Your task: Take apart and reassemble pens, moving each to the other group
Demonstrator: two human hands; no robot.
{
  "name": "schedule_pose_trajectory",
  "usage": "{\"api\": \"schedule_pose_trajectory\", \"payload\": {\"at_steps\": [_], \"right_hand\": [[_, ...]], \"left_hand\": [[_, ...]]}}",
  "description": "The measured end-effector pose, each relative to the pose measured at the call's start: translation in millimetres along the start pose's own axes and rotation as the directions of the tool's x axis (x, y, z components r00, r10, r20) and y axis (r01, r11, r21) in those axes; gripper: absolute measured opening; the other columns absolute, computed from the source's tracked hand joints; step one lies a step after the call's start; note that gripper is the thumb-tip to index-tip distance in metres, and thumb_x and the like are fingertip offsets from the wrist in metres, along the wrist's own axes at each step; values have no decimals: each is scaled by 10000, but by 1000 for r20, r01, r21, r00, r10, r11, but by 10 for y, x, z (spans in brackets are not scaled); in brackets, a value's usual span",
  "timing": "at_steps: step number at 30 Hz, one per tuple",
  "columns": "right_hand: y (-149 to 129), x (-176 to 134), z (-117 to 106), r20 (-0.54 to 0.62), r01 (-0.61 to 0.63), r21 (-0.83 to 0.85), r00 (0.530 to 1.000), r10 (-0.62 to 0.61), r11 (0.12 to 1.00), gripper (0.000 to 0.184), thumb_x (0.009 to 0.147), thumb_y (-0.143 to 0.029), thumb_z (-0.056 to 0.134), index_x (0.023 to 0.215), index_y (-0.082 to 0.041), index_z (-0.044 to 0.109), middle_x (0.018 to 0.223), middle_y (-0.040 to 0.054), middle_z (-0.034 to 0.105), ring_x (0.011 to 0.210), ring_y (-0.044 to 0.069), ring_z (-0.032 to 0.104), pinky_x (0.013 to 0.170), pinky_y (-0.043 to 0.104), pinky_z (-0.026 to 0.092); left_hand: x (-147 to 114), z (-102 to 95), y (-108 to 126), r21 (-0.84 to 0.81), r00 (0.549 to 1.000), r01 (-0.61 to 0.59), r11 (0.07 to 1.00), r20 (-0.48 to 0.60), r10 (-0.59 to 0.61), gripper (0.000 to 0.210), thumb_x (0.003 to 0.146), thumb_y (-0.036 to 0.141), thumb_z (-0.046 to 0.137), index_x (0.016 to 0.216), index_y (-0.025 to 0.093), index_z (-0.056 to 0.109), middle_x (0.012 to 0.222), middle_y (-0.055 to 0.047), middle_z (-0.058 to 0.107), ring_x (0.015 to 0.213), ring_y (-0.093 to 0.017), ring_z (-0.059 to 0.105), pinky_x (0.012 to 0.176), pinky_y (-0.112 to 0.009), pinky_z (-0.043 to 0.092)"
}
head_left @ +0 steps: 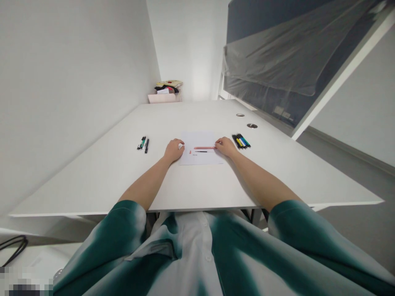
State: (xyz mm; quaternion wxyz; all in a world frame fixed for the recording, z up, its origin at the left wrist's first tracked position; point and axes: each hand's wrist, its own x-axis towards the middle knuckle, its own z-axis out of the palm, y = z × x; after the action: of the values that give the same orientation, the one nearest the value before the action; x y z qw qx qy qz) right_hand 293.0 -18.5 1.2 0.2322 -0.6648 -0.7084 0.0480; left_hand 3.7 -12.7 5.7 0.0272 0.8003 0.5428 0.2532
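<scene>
A pink pen barrel (203,148) lies nine-to-three, toward nine o'clock from the nearer right hand (226,146), whose grip I cannot judge; the left hand (173,151) rests loosely spread.

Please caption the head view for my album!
Left hand and right hand at a white paper sheet bearing a slim pink rod.

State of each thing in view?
Paper sheet: flat
Pink rod: lying on paper
Black rod: lying on paper
Left pens: lying, loosely grouped
Right pens: lying side by side
Box: open, full
Plastic film: draped over panel
Left hand: loosely curled
Right hand: at pink rod's end
</scene>
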Motion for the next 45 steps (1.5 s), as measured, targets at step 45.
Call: {"api": "schedule_pose_trajectory", "payload": {"at_steps": [45], "right_hand": [[-513,-218,-37,137,424,-148,904,-406,893,274,935,-224,534,1050,-144,770,1060,132,706,1009,240,581,885,313,391]], "left_hand": [[-109,8,382,-2,947,-310,951,92,309,184,847,228,566,870,191,745,1126,-83,709,1088,-264,600,988,-433,464]]}}
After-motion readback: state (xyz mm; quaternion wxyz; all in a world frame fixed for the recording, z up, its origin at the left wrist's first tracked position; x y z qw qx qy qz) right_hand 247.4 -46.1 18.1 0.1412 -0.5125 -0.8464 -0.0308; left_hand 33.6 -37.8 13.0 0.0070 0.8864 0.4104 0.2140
